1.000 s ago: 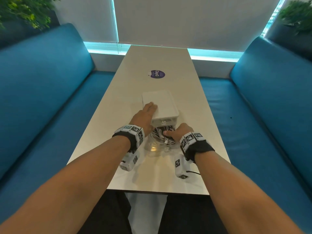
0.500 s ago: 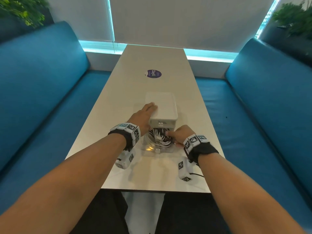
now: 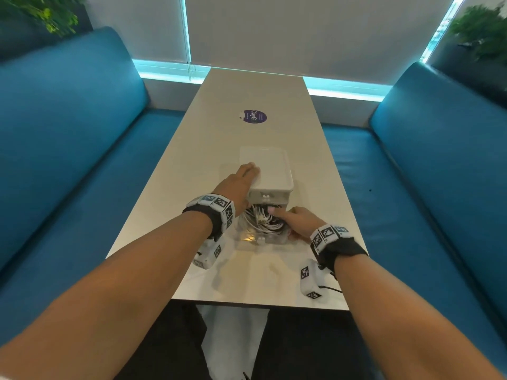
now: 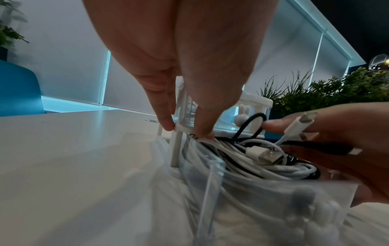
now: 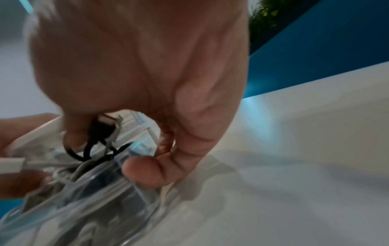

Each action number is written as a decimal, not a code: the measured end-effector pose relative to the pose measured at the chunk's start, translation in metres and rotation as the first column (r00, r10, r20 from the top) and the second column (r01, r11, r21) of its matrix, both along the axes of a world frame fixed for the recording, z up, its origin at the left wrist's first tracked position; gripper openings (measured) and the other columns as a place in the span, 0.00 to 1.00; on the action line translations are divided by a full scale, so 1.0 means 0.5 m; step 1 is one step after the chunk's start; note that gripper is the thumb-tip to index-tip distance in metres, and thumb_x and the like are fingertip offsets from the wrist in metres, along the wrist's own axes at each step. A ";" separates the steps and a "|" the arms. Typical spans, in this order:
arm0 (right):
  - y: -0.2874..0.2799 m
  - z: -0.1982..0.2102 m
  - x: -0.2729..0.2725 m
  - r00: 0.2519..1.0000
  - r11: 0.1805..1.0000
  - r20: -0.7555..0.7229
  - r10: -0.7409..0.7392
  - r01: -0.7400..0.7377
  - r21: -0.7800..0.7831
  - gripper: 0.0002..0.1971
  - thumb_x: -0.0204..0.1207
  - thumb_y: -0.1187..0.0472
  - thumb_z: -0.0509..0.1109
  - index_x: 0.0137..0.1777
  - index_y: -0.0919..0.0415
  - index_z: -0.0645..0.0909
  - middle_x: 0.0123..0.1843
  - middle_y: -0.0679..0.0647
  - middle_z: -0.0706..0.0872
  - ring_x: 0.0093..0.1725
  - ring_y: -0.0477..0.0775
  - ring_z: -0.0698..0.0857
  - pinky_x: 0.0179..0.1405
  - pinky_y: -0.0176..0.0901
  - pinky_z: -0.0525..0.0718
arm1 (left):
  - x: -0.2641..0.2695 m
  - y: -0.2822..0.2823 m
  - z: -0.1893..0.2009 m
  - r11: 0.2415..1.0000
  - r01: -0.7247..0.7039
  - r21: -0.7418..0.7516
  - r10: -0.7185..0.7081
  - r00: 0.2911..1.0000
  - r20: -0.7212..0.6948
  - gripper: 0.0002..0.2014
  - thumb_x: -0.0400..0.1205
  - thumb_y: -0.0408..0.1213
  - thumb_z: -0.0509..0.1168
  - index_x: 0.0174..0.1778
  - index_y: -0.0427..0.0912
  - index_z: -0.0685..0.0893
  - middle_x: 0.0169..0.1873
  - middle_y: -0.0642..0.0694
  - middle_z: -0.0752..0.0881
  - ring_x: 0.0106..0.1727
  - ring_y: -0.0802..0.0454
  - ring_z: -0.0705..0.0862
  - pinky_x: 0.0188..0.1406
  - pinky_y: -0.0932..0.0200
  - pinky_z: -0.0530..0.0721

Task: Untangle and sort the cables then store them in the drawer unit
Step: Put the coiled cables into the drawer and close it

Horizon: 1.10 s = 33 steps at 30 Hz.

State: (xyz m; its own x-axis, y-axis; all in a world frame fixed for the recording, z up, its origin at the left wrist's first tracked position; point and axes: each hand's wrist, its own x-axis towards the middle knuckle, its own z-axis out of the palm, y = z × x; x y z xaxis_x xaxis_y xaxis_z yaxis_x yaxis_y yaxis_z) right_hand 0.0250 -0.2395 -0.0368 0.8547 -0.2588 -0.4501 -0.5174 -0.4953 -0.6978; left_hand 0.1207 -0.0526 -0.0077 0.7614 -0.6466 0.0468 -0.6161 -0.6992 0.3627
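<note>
The white drawer unit stands mid-table. Its lower clear drawer is pulled out toward me and holds coiled white and black cables. My left hand lies flat on the unit's left top edge, fingers straight. In the left wrist view its thumb hangs down the front corner post beside the cables. My right hand grips the drawer's right wall, with one digit pressing on the cables. A white USB plug lies on top of the pile.
The table carries a purple round sticker further back. Blue benches run along both sides. The upper drawer, with a small rabbit-shaped knob, is pushed in. The table's near edge is just behind my wrists.
My right hand has shifted from over the middle of the cable pile to the drawer's right side. The left hand stays on the unit. The drawer stays pulled out.
</note>
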 end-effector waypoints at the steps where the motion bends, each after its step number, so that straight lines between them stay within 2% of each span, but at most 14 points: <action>1: 0.001 -0.003 -0.001 0.999 0.999 -0.004 0.035 -0.035 -0.041 0.41 0.59 0.25 0.75 0.46 0.67 0.88 0.36 0.60 0.91 0.31 0.55 0.86 0.37 0.46 0.85 | -0.001 0.000 0.001 1.000 -0.001 0.000 0.001 1.000 0.005 0.47 0.73 0.24 0.74 0.86 0.45 0.58 0.86 0.47 0.53 0.70 0.37 0.78 0.62 0.47 0.82; 3: 0.006 -0.005 0.000 0.998 0.994 0.022 0.054 -0.051 -0.099 0.28 0.61 0.31 0.80 0.41 0.58 0.87 0.33 0.52 0.88 0.31 0.50 0.85 0.31 0.38 0.80 | -0.004 -0.001 0.002 1.000 -0.003 0.000 0.003 1.000 0.018 0.46 0.73 0.22 0.73 0.85 0.45 0.58 0.86 0.47 0.53 0.67 0.37 0.80 0.58 0.50 0.81; 5: 0.016 -0.006 0.004 0.999 0.996 0.045 0.018 -0.014 -0.093 0.24 0.60 0.35 0.84 0.41 0.54 0.85 0.36 0.50 0.89 0.36 0.50 0.87 0.31 0.37 0.77 | -0.004 0.001 0.000 1.000 -0.006 -0.004 0.006 1.000 0.020 0.46 0.73 0.21 0.72 0.85 0.45 0.59 0.86 0.48 0.53 0.66 0.38 0.80 0.56 0.52 0.80; 8: 0.036 -0.017 0.014 0.990 0.985 0.105 -0.095 0.109 -0.133 0.30 0.56 0.35 0.85 0.51 0.54 0.86 0.46 0.52 0.90 0.44 0.53 0.88 0.39 0.39 0.81 | -0.002 0.007 -0.004 1.000 0.003 -0.018 -0.003 1.000 -0.001 0.46 0.73 0.21 0.71 0.85 0.47 0.59 0.85 0.50 0.54 0.69 0.39 0.79 0.61 0.48 0.82; 11: 0.056 -0.022 0.026 0.956 0.939 0.179 -0.234 0.270 -0.215 0.37 0.54 0.32 0.83 0.57 0.56 0.82 0.50 0.54 0.89 0.46 0.57 0.88 0.44 0.46 0.88 | 0.002 0.008 -0.002 1.000 -0.001 -0.016 0.000 1.000 -0.007 0.45 0.73 0.21 0.71 0.85 0.48 0.60 0.85 0.50 0.54 0.70 0.39 0.78 0.64 0.45 0.82; 15: 0.060 -0.031 0.032 0.938 0.936 0.181 -0.294 0.321 -0.144 0.38 0.59 0.36 0.84 0.60 0.61 0.78 0.50 0.54 0.86 0.50 0.59 0.88 0.43 0.45 0.85 | 0.000 0.006 0.006 1.000 -0.006 0.001 0.006 1.000 -0.018 0.45 0.74 0.23 0.73 0.85 0.46 0.60 0.85 0.49 0.54 0.71 0.38 0.77 0.64 0.47 0.81; 18: 0.026 -0.022 0.021 0.982 0.993 0.152 -0.112 0.118 -0.028 0.29 0.59 0.37 0.84 0.54 0.57 0.87 0.45 0.53 0.91 0.43 0.54 0.88 0.39 0.42 0.85 | -0.003 0.000 0.007 1.000 -0.013 0.026 0.013 1.000 0.008 0.45 0.73 0.23 0.74 0.84 0.44 0.60 0.85 0.46 0.55 0.68 0.37 0.79 0.60 0.47 0.82; 20: 0.003 -0.014 0.009 0.994 0.993 0.106 -0.033 0.020 0.118 0.28 0.58 0.35 0.83 0.51 0.54 0.88 0.45 0.55 0.92 0.39 0.52 0.87 0.42 0.45 0.87 | -0.004 -0.001 0.006 0.999 -0.019 0.031 0.018 1.000 0.023 0.45 0.73 0.23 0.74 0.84 0.44 0.60 0.85 0.46 0.55 0.66 0.37 0.80 0.58 0.47 0.82; 22: -0.014 -0.016 0.001 0.995 0.985 0.074 -0.064 0.051 0.164 0.34 0.58 0.30 0.80 0.54 0.58 0.87 0.45 0.59 0.93 0.38 0.54 0.86 0.48 0.53 0.87 | -0.003 -0.002 0.005 1.000 -0.016 0.027 0.015 1.000 0.015 0.45 0.73 0.23 0.74 0.84 0.44 0.61 0.85 0.46 0.55 0.66 0.37 0.80 0.59 0.46 0.83; 23: -0.016 -0.017 -0.001 0.995 0.989 0.076 -0.068 0.057 0.134 0.33 0.64 0.32 0.78 0.54 0.61 0.87 0.39 0.60 0.91 0.35 0.55 0.85 0.48 0.54 0.87 | -0.003 -0.001 0.005 1.000 -0.012 0.025 0.012 1.000 0.006 0.45 0.73 0.24 0.75 0.84 0.44 0.61 0.85 0.46 0.55 0.67 0.37 0.80 0.60 0.45 0.83; 26: -0.007 -0.011 0.002 0.987 0.991 0.091 -0.131 0.130 0.020 0.25 0.74 0.42 0.76 0.51 0.67 0.88 0.30 0.58 0.86 0.29 0.55 0.82 0.37 0.46 0.83 | -0.003 0.005 0.005 1.000 -0.016 0.011 0.017 1.000 -0.009 0.45 0.73 0.24 0.75 0.84 0.45 0.61 0.85 0.47 0.55 0.69 0.37 0.78 0.64 0.44 0.82; 28: 0.001 -0.004 0.010 0.967 0.974 0.175 -0.185 0.205 -0.101 0.22 0.73 0.43 0.78 0.48 0.65 0.88 0.34 0.56 0.89 0.33 0.55 0.85 0.37 0.43 0.83 | -0.004 0.011 0.003 1.000 -0.018 -0.003 0.018 1.000 -0.021 0.44 0.74 0.25 0.74 0.84 0.46 0.61 0.85 0.48 0.56 0.70 0.38 0.78 0.65 0.45 0.81; 30: 0.010 -0.006 0.013 0.931 0.946 0.271 -0.245 0.291 -0.145 0.22 0.72 0.45 0.78 0.54 0.62 0.83 0.43 0.55 0.89 0.41 0.56 0.89 0.42 0.45 0.85 | -0.004 0.015 0.003 1.000 -0.015 -0.012 0.014 1.000 -0.022 0.43 0.74 0.26 0.74 0.84 0.46 0.61 0.85 0.48 0.57 0.71 0.38 0.77 0.66 0.45 0.81; 33: 0.018 -0.029 -0.001 0.913 0.952 0.273 -0.303 0.299 0.056 0.26 0.73 0.46 0.78 0.63 0.59 0.73 0.47 0.56 0.90 0.38 0.54 0.92 0.41 0.49 0.90 | -0.001 0.019 0.003 1.000 0.008 -0.007 -0.008 1.000 -0.020 0.43 0.75 0.26 0.73 0.84 0.46 0.60 0.85 0.48 0.55 0.71 0.38 0.78 0.65 0.43 0.82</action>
State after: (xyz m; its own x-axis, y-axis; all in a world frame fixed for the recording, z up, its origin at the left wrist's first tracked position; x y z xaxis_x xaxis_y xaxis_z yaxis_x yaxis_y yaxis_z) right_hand 0.0247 -0.2307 -0.0512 0.8277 -0.5192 -0.2131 -0.4270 -0.3362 -0.8394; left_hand 0.1201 -0.0429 -0.0065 0.7569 -0.6525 0.0357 -0.6142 -0.6917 0.3799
